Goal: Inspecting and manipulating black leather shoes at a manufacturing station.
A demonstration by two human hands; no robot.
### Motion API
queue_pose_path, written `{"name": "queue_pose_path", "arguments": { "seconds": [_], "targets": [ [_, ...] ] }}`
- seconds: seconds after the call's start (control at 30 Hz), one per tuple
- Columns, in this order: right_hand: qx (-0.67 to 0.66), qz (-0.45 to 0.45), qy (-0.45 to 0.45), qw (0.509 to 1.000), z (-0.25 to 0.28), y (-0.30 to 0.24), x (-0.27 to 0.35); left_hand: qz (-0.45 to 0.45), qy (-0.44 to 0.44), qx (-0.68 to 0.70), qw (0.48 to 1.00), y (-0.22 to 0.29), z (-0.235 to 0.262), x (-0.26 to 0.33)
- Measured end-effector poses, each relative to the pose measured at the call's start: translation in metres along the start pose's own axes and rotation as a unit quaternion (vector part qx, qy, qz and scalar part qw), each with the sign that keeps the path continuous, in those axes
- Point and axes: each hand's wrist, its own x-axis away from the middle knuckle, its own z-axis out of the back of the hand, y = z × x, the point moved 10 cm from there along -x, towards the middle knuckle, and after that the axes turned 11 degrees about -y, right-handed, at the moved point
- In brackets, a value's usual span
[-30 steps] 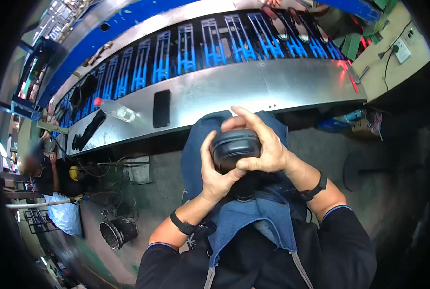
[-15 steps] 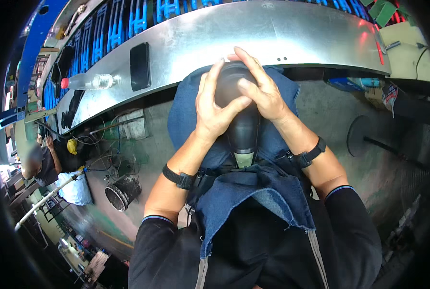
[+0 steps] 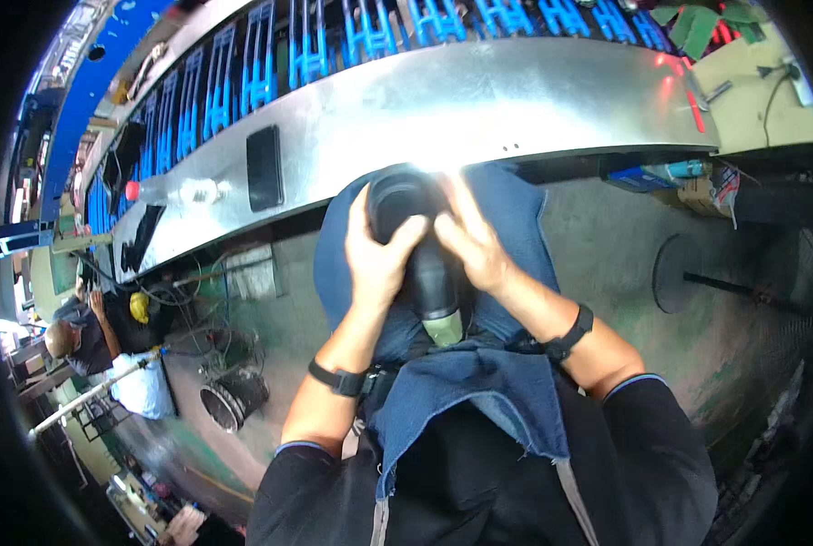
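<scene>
A black, shoe-like piece [image 3: 432, 284] stands upright over my lap, its near end pale green. At its top is a dark rounded part with a raised oval rim. My left hand [image 3: 376, 262] grips the left side, thumb lying over the rim and fingers behind. On the right side, my right hand [image 3: 481, 253] holds it with the thumb bent toward the top; its fingertips are smeared by motion. Beneath and around the piece spreads a blue denim apron [image 3: 514, 205].
A metal-topped bench [image 3: 370, 118] curves ahead, bearing a black phone [image 3: 264, 168] and a clear bottle [image 3: 156, 190] with a red cap. Blue racks [image 3: 308, 45] line its far side. A black bucket [image 3: 232, 399] stands on the floor at left; another person [image 3: 83, 332] is farther left.
The shoe-like piece has tilted, so its rimmed top now faces up. Both hands have come closer to me, and the right fingers have swept along its side. The view has shifted slightly.
</scene>
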Motion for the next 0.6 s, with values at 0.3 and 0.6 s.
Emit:
{"name": "queue_pose_path", "arguments": {
  "seconds": [0.3,0.6],
  "targets": [
    [0.173,0.085,0.024,0.981,0.081,-0.083,0.058,0.095,0.119,0.398,0.905,0.038,0.003,0.03],
    [0.086,0.005,0.157,0.984,0.152,-0.034,0.07,-0.223,-0.361,-0.393,0.815,0.075,-0.107,0.015]
  ]
}}
